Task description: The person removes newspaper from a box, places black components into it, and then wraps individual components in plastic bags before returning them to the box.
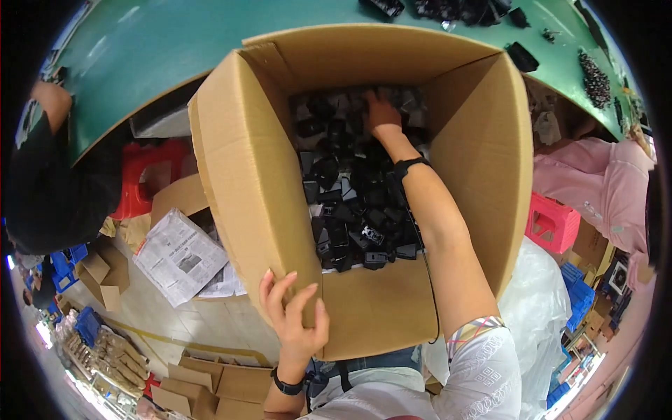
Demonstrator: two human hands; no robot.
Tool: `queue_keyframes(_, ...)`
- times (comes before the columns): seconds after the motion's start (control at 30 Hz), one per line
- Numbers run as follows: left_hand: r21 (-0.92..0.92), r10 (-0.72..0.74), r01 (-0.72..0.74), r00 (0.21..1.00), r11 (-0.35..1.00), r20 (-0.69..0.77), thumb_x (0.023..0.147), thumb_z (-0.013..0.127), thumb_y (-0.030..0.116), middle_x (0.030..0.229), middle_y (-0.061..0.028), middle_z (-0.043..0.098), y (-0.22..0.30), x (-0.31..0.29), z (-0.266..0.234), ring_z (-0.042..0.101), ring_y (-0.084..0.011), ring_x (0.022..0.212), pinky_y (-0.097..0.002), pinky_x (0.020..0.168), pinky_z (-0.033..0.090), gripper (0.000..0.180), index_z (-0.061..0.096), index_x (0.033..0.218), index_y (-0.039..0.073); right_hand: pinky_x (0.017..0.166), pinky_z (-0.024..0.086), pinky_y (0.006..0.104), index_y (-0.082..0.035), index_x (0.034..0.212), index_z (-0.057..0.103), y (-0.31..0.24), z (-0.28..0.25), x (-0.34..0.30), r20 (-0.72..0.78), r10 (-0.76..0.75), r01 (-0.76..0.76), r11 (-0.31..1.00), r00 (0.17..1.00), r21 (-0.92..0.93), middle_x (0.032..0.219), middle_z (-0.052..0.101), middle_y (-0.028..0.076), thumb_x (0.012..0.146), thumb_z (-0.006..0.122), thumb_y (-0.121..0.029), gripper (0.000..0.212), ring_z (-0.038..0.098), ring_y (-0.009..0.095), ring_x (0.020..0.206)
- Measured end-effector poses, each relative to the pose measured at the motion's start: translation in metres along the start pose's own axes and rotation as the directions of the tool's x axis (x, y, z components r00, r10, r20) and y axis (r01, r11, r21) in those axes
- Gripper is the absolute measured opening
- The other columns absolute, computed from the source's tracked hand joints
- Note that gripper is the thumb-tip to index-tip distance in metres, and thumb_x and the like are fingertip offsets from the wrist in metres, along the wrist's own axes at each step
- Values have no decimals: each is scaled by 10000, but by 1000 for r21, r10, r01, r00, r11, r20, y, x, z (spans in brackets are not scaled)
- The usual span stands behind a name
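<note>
A large cardboard box [266, 175] stands open in front of me, its bottom covered with small black plastic parts [350, 210], boxy and with some grey or shiny faces. Deep inside it, my right hand [383, 115] reaches down among the parts near the far wall. Its fingertips are partly lost among the dark pieces, so whether it grips one is unclear. My left hand [297, 318] is at the near left corner of the box, fingers apart and holding nothing, close to the cardboard edge. A thin black cord [428, 280] runs down beside my right forearm.
A green table [154, 63] with black parts [465, 10] lies beyond the box. Red stools [553, 222] stand on both sides. Newspaper [183, 255] and cardboard lie at left, clear plastic sheeting [535, 301] at right. One person in black [63, 189] is left, another in pink [605, 175] right.
</note>
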State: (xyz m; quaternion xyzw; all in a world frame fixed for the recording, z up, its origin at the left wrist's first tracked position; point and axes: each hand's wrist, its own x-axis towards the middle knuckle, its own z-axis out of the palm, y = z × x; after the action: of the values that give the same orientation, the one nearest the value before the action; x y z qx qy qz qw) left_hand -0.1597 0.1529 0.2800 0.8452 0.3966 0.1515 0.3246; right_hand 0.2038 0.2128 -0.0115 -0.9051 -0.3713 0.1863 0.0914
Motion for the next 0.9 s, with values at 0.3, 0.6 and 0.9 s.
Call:
queue_keyframes(0.3, 96, -35, 31, 999, 995, 41, 727, 644, 60, 1323, -145, 459, -5, 1, 10, 300, -454, 1321, -551, 1075, 277, 248, 642, 974, 86, 718, 539, 502, -163, 1074, 509, 14, 18, 8, -84, -257, 243, 958, 963, -153, 1173, 573, 165, 893, 494, -204, 187, 637, 393, 924)
queue_keyframes(0.6, 119, -56, 53, 998, 992, 21, 728, 652, 66, 1287, -118, 497, 0, 3, 11, 327, -440, 1301, -515, 1071, 316, 205, 684, 925, 110, 755, 548, 449, -148, 1116, 603, 4, -4, 15, 21, -464, 460, 869, 885, -181, 1116, 628, 114, 843, 581, -148, 274, 636, 341, 976)
queue_keyframes(0.9, 101, -67, 64, 998, 993, 21, 720, 650, 48, 1276, -116, 503, -1, 3, 8, 321, -437, 1304, -515, 1073, 316, 203, 689, 909, 112, 763, 515, 396, -13, 921, 675, 11, -51, -54, 172, -366, 273, 874, 915, 403, 859, 687, 189, 848, 672, -210, 210, 648, 363, 821)
